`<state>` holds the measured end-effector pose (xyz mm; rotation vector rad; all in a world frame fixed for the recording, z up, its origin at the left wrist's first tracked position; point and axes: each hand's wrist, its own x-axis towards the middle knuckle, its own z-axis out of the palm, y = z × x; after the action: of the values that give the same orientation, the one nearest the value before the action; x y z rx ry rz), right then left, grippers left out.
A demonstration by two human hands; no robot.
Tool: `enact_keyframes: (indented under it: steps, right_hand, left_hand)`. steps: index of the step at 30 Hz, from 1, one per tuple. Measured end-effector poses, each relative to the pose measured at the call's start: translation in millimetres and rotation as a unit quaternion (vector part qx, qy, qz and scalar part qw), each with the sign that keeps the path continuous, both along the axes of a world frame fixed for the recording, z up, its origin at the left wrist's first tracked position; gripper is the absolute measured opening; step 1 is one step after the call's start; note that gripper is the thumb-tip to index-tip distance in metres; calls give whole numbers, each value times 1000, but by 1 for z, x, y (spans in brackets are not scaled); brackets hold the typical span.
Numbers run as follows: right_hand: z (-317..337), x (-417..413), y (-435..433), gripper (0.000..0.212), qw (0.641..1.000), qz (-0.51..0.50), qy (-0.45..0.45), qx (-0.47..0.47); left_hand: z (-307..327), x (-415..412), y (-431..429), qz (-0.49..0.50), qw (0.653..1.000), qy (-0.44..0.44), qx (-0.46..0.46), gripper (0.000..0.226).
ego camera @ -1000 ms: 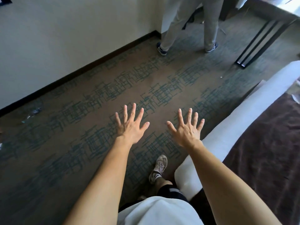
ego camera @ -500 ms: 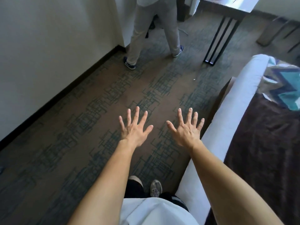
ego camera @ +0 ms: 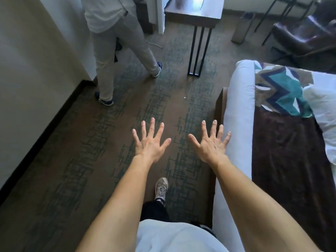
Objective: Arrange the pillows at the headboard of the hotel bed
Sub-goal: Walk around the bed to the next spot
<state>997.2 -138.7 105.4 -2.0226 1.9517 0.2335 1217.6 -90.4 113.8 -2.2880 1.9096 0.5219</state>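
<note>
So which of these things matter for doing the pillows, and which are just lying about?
For the job: bed, white pillow, patterned cloth beside it.
Just there: desk, dark chair, standing person, carpet.

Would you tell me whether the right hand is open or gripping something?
Open: the right hand has its fingers spread straight, holding nothing.

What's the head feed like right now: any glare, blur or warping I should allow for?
Head view: left hand and right hand are sharp; glare washes out the desk top; the chair at top right looks soft; wide-angle warp bows the bed edge.
</note>
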Motion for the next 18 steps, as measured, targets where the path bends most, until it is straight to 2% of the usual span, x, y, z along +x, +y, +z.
enact_keyframes:
  steps: [9, 18]
  right_hand:
    - [25, 29, -102, 89, 997, -69, 15, -7]
    - [15, 1, -189, 87, 993, -119, 17, 7]
  left_hand:
    - [17, 32, -140, -71, 997, 7, -21, 72]
    - [3, 9, -249, -120, 993, 2, 3, 72]
